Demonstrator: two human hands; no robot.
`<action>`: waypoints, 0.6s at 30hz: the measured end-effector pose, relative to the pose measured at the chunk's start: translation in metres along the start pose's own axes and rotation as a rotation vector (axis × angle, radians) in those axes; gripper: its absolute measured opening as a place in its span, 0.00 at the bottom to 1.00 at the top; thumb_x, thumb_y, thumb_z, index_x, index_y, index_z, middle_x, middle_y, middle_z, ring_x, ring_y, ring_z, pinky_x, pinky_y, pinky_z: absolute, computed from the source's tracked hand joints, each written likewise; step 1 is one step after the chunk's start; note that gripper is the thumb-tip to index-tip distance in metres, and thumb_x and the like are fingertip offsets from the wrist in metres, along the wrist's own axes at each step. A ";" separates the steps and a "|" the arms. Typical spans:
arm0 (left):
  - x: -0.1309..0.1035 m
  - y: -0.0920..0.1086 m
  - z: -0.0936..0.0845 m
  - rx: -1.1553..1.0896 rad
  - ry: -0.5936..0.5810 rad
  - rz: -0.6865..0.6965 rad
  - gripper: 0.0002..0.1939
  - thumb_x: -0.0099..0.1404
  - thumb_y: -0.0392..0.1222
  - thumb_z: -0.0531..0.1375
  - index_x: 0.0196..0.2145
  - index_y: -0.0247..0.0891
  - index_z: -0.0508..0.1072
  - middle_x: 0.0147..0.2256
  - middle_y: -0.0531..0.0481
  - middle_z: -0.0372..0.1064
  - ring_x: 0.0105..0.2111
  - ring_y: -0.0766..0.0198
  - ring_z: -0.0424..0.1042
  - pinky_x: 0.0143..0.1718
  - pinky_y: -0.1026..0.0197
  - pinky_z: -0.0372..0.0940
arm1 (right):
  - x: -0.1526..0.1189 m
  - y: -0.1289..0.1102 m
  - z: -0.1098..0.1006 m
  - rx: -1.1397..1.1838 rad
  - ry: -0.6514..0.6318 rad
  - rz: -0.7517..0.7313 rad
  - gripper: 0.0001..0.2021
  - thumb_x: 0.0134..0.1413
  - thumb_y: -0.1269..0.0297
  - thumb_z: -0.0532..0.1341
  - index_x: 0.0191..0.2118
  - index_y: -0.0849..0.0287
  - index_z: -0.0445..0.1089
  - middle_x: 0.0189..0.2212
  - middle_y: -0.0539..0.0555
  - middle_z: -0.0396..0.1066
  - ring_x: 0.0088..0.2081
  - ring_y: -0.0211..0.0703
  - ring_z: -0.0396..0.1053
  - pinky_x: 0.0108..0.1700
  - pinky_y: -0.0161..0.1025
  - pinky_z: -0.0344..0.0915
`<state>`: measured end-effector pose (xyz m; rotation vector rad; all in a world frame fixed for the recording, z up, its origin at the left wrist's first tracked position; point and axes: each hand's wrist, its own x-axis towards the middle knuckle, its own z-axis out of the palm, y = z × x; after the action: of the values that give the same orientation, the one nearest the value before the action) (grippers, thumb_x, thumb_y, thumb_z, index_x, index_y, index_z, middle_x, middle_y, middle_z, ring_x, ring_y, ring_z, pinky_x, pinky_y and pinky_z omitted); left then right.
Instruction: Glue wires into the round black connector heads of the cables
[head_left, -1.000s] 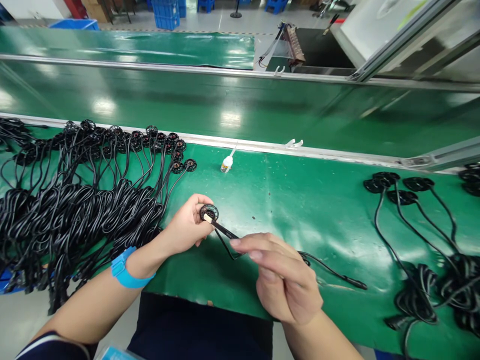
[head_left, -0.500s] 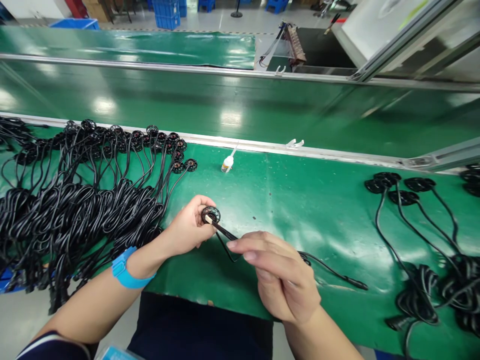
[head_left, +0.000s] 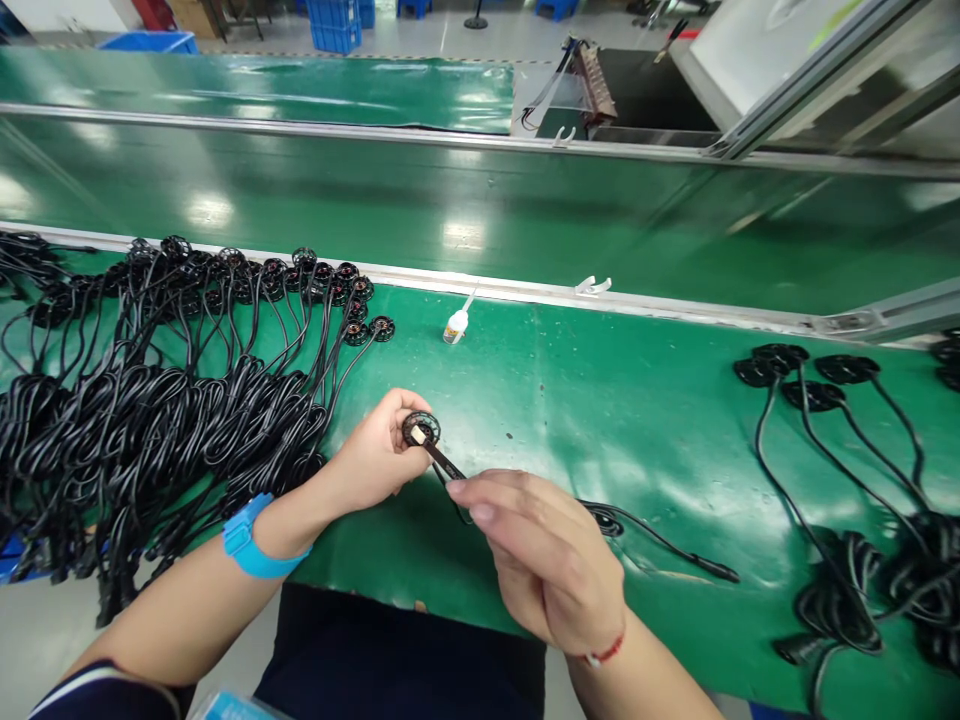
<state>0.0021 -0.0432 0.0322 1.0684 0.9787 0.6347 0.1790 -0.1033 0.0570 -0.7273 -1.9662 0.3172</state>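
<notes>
My left hand (head_left: 382, 445) is closed on a round black openwork part (head_left: 421, 428), fingers and thumb about its left side. The part's open face is turned up, and a black cable hangs from it. My right hand (head_left: 555, 560) pinches a slim black brush-like tool (head_left: 442, 460) with faint light lettering. Its pale, blocky tip rests in or just over the middle of the part; actual contact cannot be made out. Behind the right hand lies a coiled black cable (head_left: 607, 518), ending in a connector (head_left: 712, 568) on the green mat.
On the left lies a large heap of cabled round parts (head_left: 225, 410). Several similar parts (head_left: 814, 395) with coiled cables lie at right. A small white bottle (head_left: 455, 326) with a thin nozzle stands ahead. A metal rail (head_left: 510, 296) with a white clip (head_left: 592, 286) runs behind.
My right hand has shifted slightly left and down along the tool, and a red bracelet now shows at its wrist. The left hand and the round part stay nearly still.
</notes>
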 end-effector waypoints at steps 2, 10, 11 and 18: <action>-0.001 -0.002 0.000 0.017 -0.001 0.015 0.18 0.52 0.30 0.58 0.41 0.38 0.60 0.28 0.59 0.60 0.21 0.75 0.59 0.18 0.71 0.54 | 0.000 -0.002 0.001 0.005 0.004 0.032 0.12 0.59 0.81 0.52 0.47 0.66 0.63 0.39 0.64 0.74 0.41 0.44 0.71 0.40 0.42 0.73; -0.002 -0.008 0.002 0.070 -0.018 0.070 0.16 0.55 0.30 0.58 0.41 0.39 0.60 0.28 0.59 0.59 0.26 0.73 0.59 0.26 0.69 0.55 | -0.006 -0.004 0.003 0.120 0.138 0.264 0.19 0.56 0.84 0.53 0.50 0.60 0.64 0.40 0.58 0.74 0.41 0.42 0.73 0.39 0.42 0.72; -0.002 -0.008 0.002 0.078 -0.022 0.060 0.16 0.55 0.30 0.58 0.41 0.39 0.60 0.28 0.59 0.59 0.26 0.73 0.59 0.25 0.69 0.55 | -0.007 -0.003 0.003 0.134 0.164 0.294 0.19 0.56 0.83 0.53 0.50 0.59 0.64 0.40 0.57 0.75 0.40 0.42 0.74 0.40 0.42 0.72; 0.002 -0.004 0.001 0.072 0.028 -0.002 0.17 0.54 0.33 0.59 0.40 0.39 0.59 0.27 0.61 0.58 0.18 0.77 0.56 0.16 0.71 0.53 | -0.008 0.002 0.007 0.161 0.215 0.331 0.18 0.58 0.80 0.53 0.51 0.57 0.65 0.41 0.56 0.75 0.41 0.44 0.75 0.40 0.43 0.72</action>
<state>0.0038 -0.0439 0.0283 1.1245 1.0328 0.6181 0.1765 -0.1064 0.0466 -0.9406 -1.5964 0.5660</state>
